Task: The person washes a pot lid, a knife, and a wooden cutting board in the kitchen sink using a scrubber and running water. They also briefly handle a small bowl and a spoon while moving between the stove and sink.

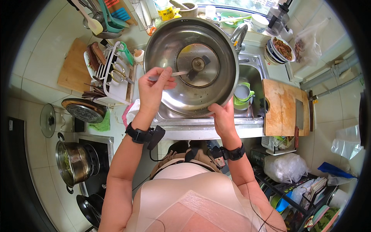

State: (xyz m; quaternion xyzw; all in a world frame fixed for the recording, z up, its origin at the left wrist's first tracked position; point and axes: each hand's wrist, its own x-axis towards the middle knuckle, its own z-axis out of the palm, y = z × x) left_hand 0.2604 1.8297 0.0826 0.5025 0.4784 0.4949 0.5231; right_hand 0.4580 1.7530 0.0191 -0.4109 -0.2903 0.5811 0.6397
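Note:
A large steel pot lid or shallow pan (171,52), with a round centre panel and a knob-like middle, is held tilted over the sink. My right hand (223,113) grips its lower right rim, thumb on the near face. My left hand (159,78) pinches a thin metal utensil (179,73), its narrow end at the centre panel near a dark patch. What the utensil is exactly cannot be told. Behind the steel piece stands the faucet (240,34). Green cups (243,92) lie in the sink basin (255,75).
A cutting board (278,107) with a cleaver (299,113) lies right of the sink. Bowls of food (281,49) stand behind it. At left are a dish rack (110,72) with scissors (118,72) and a steel pot (75,162) on the stove.

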